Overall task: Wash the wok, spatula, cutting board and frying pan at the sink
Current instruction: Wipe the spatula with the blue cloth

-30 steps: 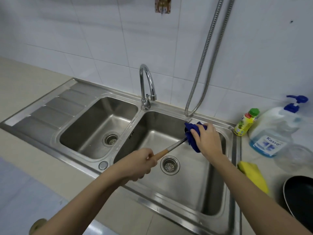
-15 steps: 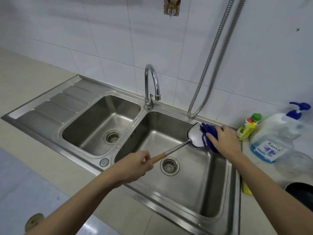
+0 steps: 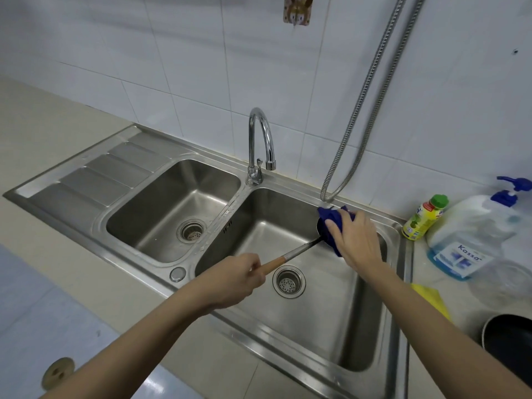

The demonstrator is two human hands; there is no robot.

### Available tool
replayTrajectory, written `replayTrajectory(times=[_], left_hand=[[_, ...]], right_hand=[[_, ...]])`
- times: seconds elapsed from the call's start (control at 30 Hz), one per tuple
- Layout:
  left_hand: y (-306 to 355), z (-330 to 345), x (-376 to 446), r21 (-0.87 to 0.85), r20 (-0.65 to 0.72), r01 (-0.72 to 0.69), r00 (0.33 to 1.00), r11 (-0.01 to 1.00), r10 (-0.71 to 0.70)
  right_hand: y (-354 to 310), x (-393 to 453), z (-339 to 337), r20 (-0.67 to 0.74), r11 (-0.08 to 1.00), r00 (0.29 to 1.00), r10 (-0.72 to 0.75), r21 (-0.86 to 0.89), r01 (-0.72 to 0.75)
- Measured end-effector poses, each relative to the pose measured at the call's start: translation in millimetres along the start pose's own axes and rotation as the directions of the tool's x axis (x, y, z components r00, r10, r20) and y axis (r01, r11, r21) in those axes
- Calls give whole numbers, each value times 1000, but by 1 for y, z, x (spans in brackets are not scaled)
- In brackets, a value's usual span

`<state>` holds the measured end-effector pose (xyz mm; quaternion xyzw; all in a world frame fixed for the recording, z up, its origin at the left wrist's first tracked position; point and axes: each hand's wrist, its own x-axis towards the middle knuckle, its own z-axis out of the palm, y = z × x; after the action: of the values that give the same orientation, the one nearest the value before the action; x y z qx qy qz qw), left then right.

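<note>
Wooden-handled spatula (image 3: 290,254) hangs over my right basin (image 3: 331,321): my left hand (image 3: 230,283) grips the handle, my right hand (image 3: 355,240) presses a blue cloth (image 3: 331,220) round its blade. Far right on the counter, a pump bottle (image 3: 472,234) reads "Kassa"; beside it a green-capped yellow bottle (image 3: 424,218); nearer, a black frying pan (image 3: 509,338).

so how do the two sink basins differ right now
The left basin is the smaller one and has nothing in it; the right basin is larger, and the spatula is held over it, gripped by the left hand while the right hand presses a blue cloth on its head. The faucet spout points toward the right basin, not the left. Both are stainless steel with a round drain strainer.
</note>
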<state>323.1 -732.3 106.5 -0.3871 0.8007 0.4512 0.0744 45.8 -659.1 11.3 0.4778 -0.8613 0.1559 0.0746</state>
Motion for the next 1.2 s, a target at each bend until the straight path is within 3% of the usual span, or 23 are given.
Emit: replayTrajectory(times=[0.1,0.2,0.33,0.47,0.6,0.67,0.83,1.0,1.1,1.2], left_hand=[[-3,-3,2,21,7,23,1000,1000,-23],[-12,-8,-4,-57,60,51,997,997,-48],[-12,-8,-1,29,31,10,999,1000,-11],[-12,-15,3,40,58,24,998,999,-26],[-15,-17,5,8,20,46,999,999,-46],[-16,-16,4,-41,17,49,999,998,-48],[-12,-21,-1,-45,8,25,1000,999,-25],[-9,-32,1,148,-63,7,998,989,3],[-12,-41,-5,151,-66,26,998,988,-16],[-8,-40,-6,245,-74,-7,997,970,26]], right_hand=[[-10,-23,11,93,971,968,-232,76,225],[9,-33,20,155,942,936,-316,-66,329],[15,-18,14,117,971,972,-204,-105,217],[7,-4,3,175,1000,985,-2,22,-2],[-18,-31,13,292,974,940,-178,191,126],[-16,-34,16,251,970,940,-232,133,204],[-5,-12,5,157,972,975,-156,-153,180],[-20,-5,1,157,970,982,-105,-201,136],[-12,-3,0,116,983,993,-24,-176,44],[-20,-6,1,109,981,986,-128,-130,142]])
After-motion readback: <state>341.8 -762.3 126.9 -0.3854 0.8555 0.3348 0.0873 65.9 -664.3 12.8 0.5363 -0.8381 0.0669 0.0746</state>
